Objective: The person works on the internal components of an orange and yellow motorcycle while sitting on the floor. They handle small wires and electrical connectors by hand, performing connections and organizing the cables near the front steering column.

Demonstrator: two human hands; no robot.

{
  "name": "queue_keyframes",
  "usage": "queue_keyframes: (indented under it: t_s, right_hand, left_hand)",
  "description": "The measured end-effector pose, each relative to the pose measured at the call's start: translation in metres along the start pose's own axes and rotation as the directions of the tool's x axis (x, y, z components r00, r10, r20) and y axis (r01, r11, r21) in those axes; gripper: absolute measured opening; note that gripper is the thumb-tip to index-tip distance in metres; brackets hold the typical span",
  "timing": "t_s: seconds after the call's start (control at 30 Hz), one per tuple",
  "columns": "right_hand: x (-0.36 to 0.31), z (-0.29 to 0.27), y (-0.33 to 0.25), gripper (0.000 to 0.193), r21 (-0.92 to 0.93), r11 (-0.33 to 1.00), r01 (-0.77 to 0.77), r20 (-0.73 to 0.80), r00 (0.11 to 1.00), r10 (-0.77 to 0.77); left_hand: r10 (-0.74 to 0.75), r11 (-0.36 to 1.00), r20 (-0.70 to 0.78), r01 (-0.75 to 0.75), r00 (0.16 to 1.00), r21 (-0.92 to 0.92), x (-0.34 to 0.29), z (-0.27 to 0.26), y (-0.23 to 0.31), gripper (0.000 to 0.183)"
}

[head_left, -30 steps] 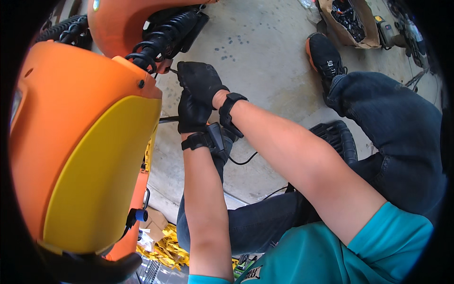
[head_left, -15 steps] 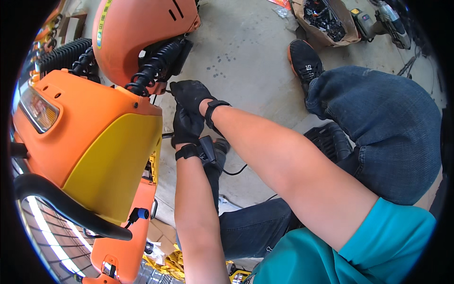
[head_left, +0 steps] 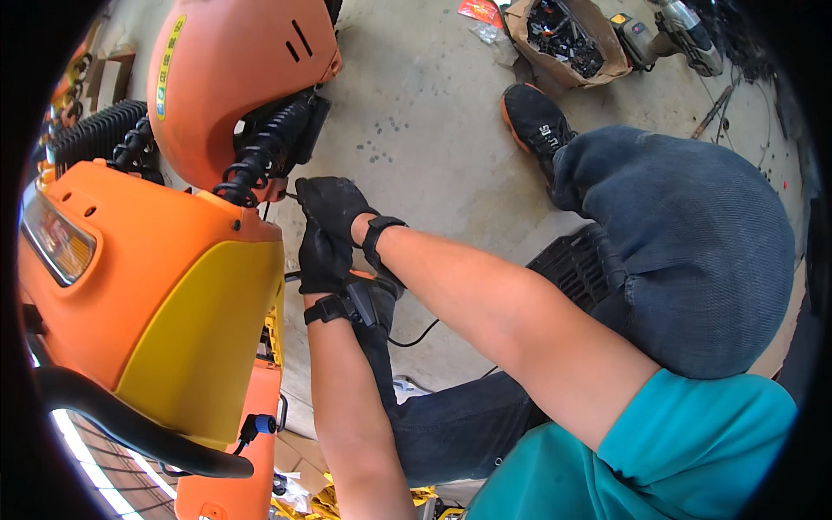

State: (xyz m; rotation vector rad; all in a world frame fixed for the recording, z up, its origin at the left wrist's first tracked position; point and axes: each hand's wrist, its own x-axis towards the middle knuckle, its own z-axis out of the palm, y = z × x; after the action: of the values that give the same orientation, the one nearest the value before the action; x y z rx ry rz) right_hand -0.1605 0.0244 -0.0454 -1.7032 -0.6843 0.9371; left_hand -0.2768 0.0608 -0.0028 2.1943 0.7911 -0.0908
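Observation:
Both my hands wear black gloves with dark wrist straps, close together beside the front suspension of an orange scooter-like vehicle (head_left: 147, 260). My right hand (head_left: 334, 204) is the farther one, its fingers closed by the lower end of the black coil-spring shock absorber (head_left: 256, 165). A thin dark piece shows between its fingertips and the vehicle; its kind is unclear. Just below it and touching it, my left hand (head_left: 324, 258) is also closed, with its fingers mostly hidden. An orange front fender (head_left: 234, 78) curves above the shock.
A black handlebar grip (head_left: 130, 429) and a yellow side panel (head_left: 195, 321) stand at the left. On the concrete floor at the far right are a paper bag of small dark parts (head_left: 568, 39) and a cordless power tool (head_left: 663, 39). A black cable (head_left: 416, 338) runs below my right forearm.
The whole view has shifted slightly, bringing the vehicle and hands a little left and lower in it. Both hands keep nearly the same grip and place beside the shock absorber.

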Motion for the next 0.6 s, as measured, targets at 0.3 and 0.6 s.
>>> queue_keyframes:
  t_s: [0.3,0.6]
  right_hand:
    - [-0.001,-0.005,-0.001,0.028,0.009,1.000,-0.019,0.048,0.999,0.018]
    - [-0.002,-0.008,-0.002,0.025,-0.003,1.000,0.028,0.024,0.999,-0.028]
  left_hand:
    - [-0.042,0.998,0.030,0.043,0.999,-0.045,0.000,0.002,-0.011,0.039]
    - [0.026,0.993,0.044,-0.031,0.999,0.116,-0.001,-0.002,-0.011,0.040]
